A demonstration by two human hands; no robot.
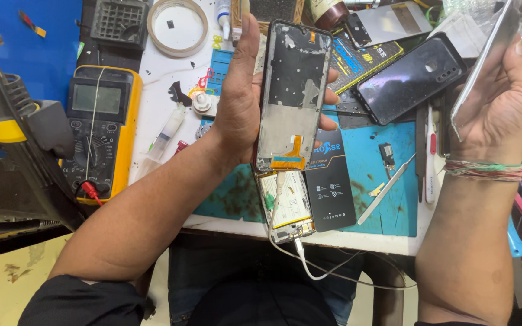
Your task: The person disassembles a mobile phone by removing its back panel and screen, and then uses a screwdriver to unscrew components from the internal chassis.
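Note:
My left hand (240,96) grips a bare phone frame (291,90) upright over the blue work mat (382,181); the frame shows grey metal and an orange flex strip at its lower end. Raised at the right, my right hand (509,102) holds a thin glassy screen panel (484,63) edge-on, tilted. Below the frame an opened phone body with a white battery (285,205) lies on the mat, with a white cable running from it off the table's front edge.
A yellow multimeter (101,130) sits at the left beside a syringe (167,130). A tape roll (178,25) lies at the back. A black phone back cover (409,78), a black packet (330,184), tweezers (388,187) and thin tools crowd the right.

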